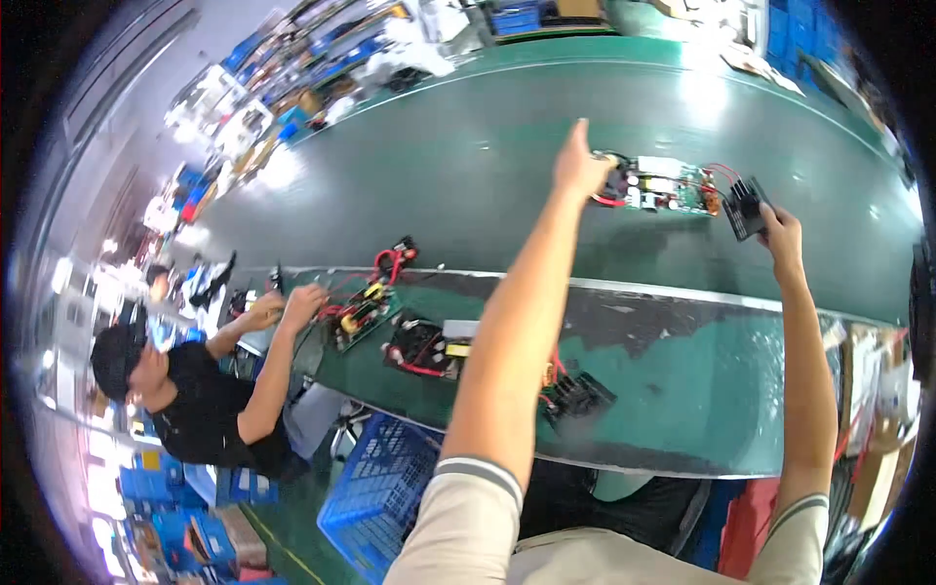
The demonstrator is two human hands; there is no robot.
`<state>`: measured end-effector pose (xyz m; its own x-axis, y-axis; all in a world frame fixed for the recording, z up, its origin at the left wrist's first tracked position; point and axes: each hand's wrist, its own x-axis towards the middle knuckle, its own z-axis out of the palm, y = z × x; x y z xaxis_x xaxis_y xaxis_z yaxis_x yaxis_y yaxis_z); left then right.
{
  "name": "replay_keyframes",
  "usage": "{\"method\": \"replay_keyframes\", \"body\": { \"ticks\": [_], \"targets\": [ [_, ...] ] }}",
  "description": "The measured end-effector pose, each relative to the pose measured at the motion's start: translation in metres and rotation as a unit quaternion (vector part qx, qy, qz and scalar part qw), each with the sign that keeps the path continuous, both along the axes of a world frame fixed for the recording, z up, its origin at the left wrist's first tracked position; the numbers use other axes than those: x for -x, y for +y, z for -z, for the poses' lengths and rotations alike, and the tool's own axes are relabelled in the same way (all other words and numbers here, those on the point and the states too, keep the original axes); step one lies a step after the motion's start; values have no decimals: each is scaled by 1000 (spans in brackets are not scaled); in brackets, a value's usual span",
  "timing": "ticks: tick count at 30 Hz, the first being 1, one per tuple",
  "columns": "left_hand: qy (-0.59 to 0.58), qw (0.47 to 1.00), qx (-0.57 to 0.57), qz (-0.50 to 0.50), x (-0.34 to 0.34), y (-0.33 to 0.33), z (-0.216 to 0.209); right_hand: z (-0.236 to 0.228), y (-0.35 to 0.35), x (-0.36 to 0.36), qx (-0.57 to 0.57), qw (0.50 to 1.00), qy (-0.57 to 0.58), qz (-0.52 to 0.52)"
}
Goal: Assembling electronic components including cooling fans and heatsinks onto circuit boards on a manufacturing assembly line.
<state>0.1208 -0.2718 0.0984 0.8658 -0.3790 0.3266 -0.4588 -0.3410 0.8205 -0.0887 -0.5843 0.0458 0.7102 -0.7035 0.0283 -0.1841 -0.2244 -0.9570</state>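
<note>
On the dark green conveyor belt (468, 166) ahead of us, both our arms are stretched out to one green circuit board (668, 187) with red wires. Our left hand (582, 168) rests at the board's left end, fingers loosely spread, index pointing up-belt; we cannot tell whether it grips the board or only touches the wiring there. Our right hand (780, 232) is closed on a black finned heat sink (746, 207), held just beside the board's right end, touching or nearly so; the exact contact is too small to read.

Judged progress: board is reached and steadied, heat sink is in hand, but not seated on the board. Fitting looks like the part left.

Nearer us, on the lighter green desk (682, 390), three other assemblies lie apart: one with a yellow part (363, 312), one black with red leads (421, 346), one black block (577, 395). A co-worker in black (200, 405) at left handles the first. A blue crate (375, 487) stands below the desk edge.
</note>
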Motion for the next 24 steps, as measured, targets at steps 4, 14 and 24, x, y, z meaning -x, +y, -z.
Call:
{"method": "replay_keyframes", "body": {
  "ticks": [4, 14, 24],
  "targets": [
    [-165, 969, -178, 37, 7, 45, -6, 19, 32, 1, 6, 999, -4, -35],
    [10, 983, -114, -146, 132, 370, -27, 39, 197, 213, 54, 995, -82, -32],
    [260, 957, -113, -64, 152, 369, 0, -1, 332, 154, -146, 961, 32, -233]
  ]
}}
